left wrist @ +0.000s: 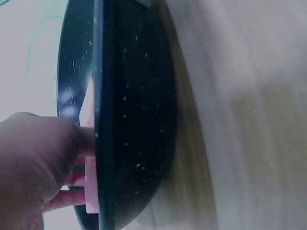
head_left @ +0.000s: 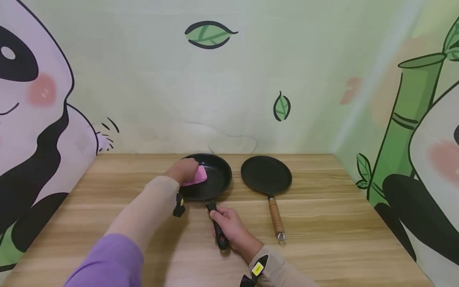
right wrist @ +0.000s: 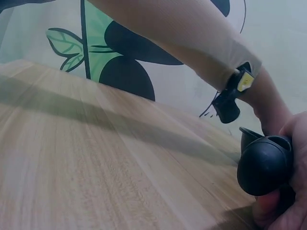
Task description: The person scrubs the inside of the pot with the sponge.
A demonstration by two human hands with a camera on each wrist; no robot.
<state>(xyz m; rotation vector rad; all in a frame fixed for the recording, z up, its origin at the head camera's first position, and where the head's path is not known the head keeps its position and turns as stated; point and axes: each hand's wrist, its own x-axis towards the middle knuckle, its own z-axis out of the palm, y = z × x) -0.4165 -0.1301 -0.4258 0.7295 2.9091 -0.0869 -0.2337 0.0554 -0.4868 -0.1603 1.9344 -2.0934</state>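
A deep black frying pan [head_left: 218, 179] stands on the wooden table. My left hand [head_left: 183, 169] reaches over its left rim and holds a pink sponge [head_left: 200, 175] against the inside of the pan. In the left wrist view, the thumb and fingers of that hand pinch the sponge [left wrist: 90, 179] behind the rim, which hides part of it. My right hand [head_left: 232, 228] grips the pan's black handle [head_left: 220, 237], with the thumb lying along the top. The rounded handle end [right wrist: 264, 167] pokes out of the right hand in the right wrist view.
To the right lies a flat black pan [head_left: 266, 174] with a wooden handle [head_left: 275, 217] pointing toward me. The wooden table [head_left: 322, 223] meets a wall [head_left: 143, 71] painted with pandas, leaves and bamboo. Both wrists wear black straps.
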